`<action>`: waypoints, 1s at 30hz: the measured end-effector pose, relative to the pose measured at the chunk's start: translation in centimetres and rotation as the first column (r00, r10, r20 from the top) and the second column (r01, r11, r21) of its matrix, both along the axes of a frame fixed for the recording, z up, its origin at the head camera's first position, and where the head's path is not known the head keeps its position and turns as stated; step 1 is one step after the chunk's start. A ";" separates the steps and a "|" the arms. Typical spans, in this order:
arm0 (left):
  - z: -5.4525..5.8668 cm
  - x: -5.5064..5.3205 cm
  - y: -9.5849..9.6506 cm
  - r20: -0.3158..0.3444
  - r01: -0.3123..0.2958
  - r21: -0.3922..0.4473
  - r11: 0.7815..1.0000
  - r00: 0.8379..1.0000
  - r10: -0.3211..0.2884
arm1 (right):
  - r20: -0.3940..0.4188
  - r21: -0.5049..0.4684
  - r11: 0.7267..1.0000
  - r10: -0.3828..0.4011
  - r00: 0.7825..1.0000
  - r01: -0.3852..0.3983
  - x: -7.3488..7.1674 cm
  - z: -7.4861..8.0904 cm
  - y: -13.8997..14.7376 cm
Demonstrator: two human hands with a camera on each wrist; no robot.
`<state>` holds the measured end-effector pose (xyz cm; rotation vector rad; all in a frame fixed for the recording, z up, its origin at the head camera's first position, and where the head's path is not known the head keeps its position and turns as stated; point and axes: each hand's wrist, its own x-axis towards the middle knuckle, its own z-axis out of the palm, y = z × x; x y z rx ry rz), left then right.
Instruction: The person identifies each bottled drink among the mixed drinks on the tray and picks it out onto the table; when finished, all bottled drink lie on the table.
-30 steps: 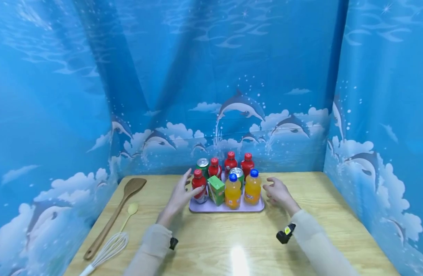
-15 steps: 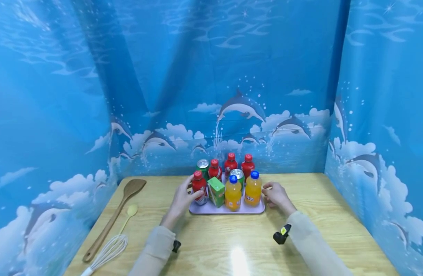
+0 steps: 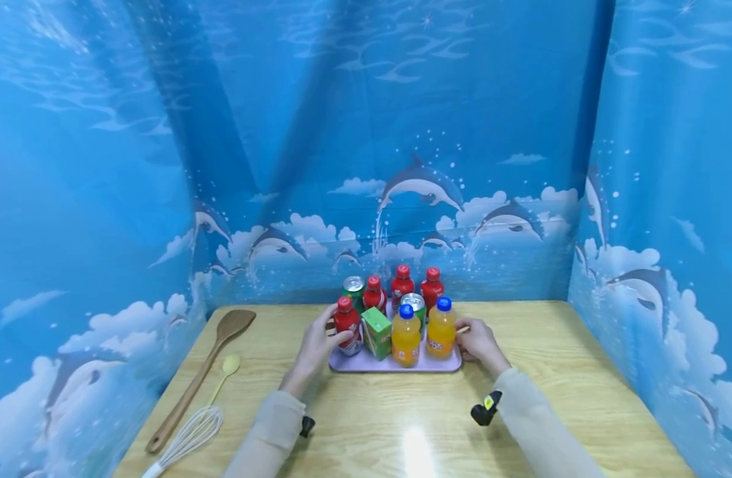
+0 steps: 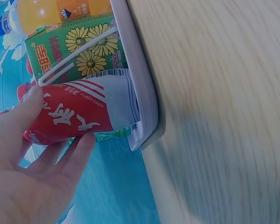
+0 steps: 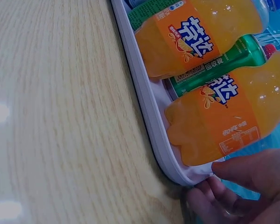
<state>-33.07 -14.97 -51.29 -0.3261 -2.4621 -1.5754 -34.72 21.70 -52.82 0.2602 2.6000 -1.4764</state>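
A lilac tray (image 3: pixel 395 364) carries bottles, cans and a carton, all upright. My left hand (image 3: pixel 310 348) holds the red bottle (image 4: pixel 79 109) at the tray's front left corner, thumb on one side and fingers on the other. Beside that bottle stands a green drink carton (image 3: pixel 376 334) with a straw on its side. At the tray's right end my right hand (image 5: pixel 242 186) pinches the rim, thumb over it and fingers curled below. Nearest to that hand is an orange soda bottle (image 5: pixel 228 114) with a blue cap; a second orange soda bottle (image 3: pixel 405 344) stands left of it.
Behind are two green cans, one at the left (image 3: pixel 354 285), and more red bottles (image 3: pixel 403 287). A wooden spatula (image 3: pixel 213 345), a yellow spoon (image 3: pixel 230 364) and a white whisk (image 3: pixel 195 428) lie on the table's left side. Blue dolphin curtains (image 3: pixel 401 133) enclose the table.
Both hands have closed in on the tray's ends: the left from beside the red bottle onto it, the right inward to the rim. The head view has shifted slightly.
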 end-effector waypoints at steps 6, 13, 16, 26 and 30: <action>0.2 0.1 0.2 0.012 -0.033 0.004 0.999 0.999 0.033 | -0.012 0.027 1.000 -0.014 1.000 0.015 0.1 0.0 0.1; 0.3 0.1 0.2 0.008 -0.040 0.016 0.999 0.999 0.040 | -0.029 0.040 0.999 -0.009 1.000 0.010 -0.3 -0.4 0.2; 0.4 0.2 0.1 0.018 -0.036 0.034 0.999 0.999 0.035 | -0.024 0.038 0.999 -0.011 1.000 0.012 -0.3 -0.5 0.2; 1.7 0.4 -0.2 0.105 -0.050 0.144 0.988 0.994 0.035 | -0.007 0.022 1.000 -0.023 1.000 0.023 -0.5 -0.9 0.1; 2.8 0.6 -0.4 0.140 -0.059 0.185 0.981 0.990 0.033 | -0.004 0.018 0.999 -0.028 1.000 0.028 -0.5 -0.9 0.0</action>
